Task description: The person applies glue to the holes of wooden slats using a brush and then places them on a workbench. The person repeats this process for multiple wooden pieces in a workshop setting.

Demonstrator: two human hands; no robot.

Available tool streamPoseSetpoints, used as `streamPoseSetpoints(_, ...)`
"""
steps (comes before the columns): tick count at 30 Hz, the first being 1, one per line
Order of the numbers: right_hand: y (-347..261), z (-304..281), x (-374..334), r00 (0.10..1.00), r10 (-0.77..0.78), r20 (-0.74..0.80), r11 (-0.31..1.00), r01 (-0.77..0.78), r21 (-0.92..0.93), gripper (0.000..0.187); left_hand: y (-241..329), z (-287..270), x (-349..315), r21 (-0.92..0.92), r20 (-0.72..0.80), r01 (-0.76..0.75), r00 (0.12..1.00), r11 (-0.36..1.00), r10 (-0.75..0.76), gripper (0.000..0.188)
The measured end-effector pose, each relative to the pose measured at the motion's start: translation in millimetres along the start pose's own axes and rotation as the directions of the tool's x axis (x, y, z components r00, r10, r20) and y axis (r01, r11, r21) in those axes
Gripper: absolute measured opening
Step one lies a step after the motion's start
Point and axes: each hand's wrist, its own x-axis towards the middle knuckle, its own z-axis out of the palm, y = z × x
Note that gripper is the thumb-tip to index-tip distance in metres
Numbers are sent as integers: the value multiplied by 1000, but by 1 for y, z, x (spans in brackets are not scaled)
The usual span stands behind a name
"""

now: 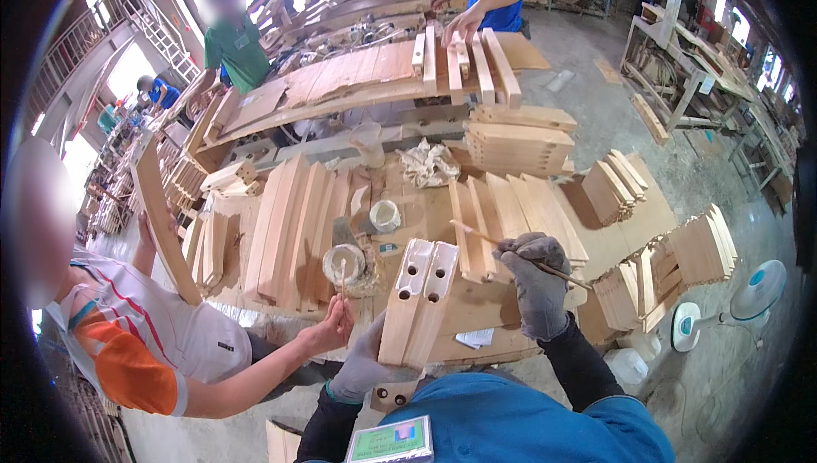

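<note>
My left hand (361, 366), in a grey glove, is closed round the side of a pair of pale wooden bars (414, 327). Their upper ends have dark round holes and a white coating that looks like glue. In my gloved right hand (539, 286) is a thin wooden stick (572, 279), its tip pointing left above the bars on the table. A co-worker's bare hand (330, 327) holds another stick in a round pot of white paste (344, 265), left of my bars. Another white pot (385, 216) stands just beyond it.
Wooden bars (289, 233) lie in rows on the table's left, with more (511, 208) on its right. Stacked pieces (521, 140) and a crumpled cloth (428, 163) are farther back. The co-worker at left holds a long board (162, 216). A fan (756, 291) stands at right.
</note>
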Motion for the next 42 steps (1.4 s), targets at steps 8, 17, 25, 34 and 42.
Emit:
streamPoseSetpoints(8,-19,5,8,971,236,-34,971,-234,37,30,12,18,28,-145,-98,-76,993,986,62,95)
streamPoseSetpoints(17,19,16,-11,774,277,569,864,58,-499,91,49,31,102,-156,-369,-131,927,979,65,71)
streamPoseSetpoints(25,34,20,32,889,237,391,709,117,-695,93,65,22,149,-327,-343,-233,932,916,115,66)
streamPoseSetpoints(34,50,3,81,920,260,292,718,18,-696,69,70,15,197,-306,-375,-175,926,936,50,69)
streamPoseSetpoints(42,74,5,104,841,348,414,696,64,-715,70,51,7,227,-414,-417,-255,906,874,67,70)
